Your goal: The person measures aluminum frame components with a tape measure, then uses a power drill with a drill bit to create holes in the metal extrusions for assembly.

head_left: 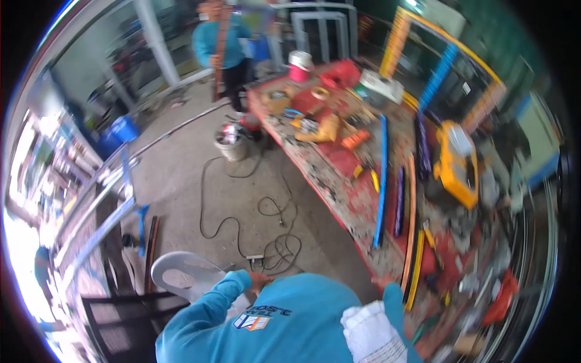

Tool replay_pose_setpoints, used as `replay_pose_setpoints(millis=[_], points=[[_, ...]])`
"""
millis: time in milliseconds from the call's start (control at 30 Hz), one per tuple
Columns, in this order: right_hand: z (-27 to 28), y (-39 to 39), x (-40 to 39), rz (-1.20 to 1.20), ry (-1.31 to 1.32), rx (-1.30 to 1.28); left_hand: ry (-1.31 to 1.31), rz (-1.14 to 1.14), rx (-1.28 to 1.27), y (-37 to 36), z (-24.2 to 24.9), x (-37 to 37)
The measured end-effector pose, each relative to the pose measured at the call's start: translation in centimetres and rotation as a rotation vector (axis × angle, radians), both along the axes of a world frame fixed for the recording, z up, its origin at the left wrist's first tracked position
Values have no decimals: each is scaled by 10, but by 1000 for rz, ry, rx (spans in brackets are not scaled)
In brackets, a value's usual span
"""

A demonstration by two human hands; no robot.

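My left hand [260, 282] is beside my teal shirt [302, 314], close to a grey-white plastic chair [206, 272]. Its fingers are mostly hidden, so whether it holds anything cannot be made out. At the near edge of the red worktable [339, 209] is my right hand [382, 281], its fingers stretched out and nothing visible in them. Long strips lie on the table just beyond that hand: a blue one [382, 181], an orange one [411, 218] and a yellow one [416, 272]. A white towel [374, 333] hangs over my shirt.
A person [227, 45] in a teal shirt stands at the back holding a long brown bar [221, 51]. A bucket [231, 143] and a looping black cable [204, 199] are on the floor. A yellow case [457, 163] sits on the table. Metal frames [100, 233] stand left.
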State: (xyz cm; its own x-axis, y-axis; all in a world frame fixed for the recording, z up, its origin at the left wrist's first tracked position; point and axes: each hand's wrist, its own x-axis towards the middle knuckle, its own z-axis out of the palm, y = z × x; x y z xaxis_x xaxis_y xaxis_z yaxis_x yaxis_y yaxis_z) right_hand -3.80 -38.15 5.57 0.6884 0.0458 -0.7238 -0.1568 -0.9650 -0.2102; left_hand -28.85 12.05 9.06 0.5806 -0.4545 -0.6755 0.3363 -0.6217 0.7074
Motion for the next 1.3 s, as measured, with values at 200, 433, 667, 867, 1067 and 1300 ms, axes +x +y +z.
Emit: replay_pose_setpoints(millis=[200, 433, 667, 867, 1067, 1300], points=[[-3, -1, -6, -115, -12, 55, -156, 379, 72, 21, 10, 45], [13, -20, -14, -246, -246, 125, -231, 233, 207, 5, 43, 67], [60, -44, -21, -543, -811, -282, -133, 185, 172, -24, 28, 69], [15, -82, -14, -437, -675, -202, -129, 253, 168, -55, 29, 72], [11, -72, -34, -414, -878, -84, -75, 240, 185, -82, 60, 67], [14, -75, -34, -443, -919, -26, -37, 312, 189, -96, 60, 66]])
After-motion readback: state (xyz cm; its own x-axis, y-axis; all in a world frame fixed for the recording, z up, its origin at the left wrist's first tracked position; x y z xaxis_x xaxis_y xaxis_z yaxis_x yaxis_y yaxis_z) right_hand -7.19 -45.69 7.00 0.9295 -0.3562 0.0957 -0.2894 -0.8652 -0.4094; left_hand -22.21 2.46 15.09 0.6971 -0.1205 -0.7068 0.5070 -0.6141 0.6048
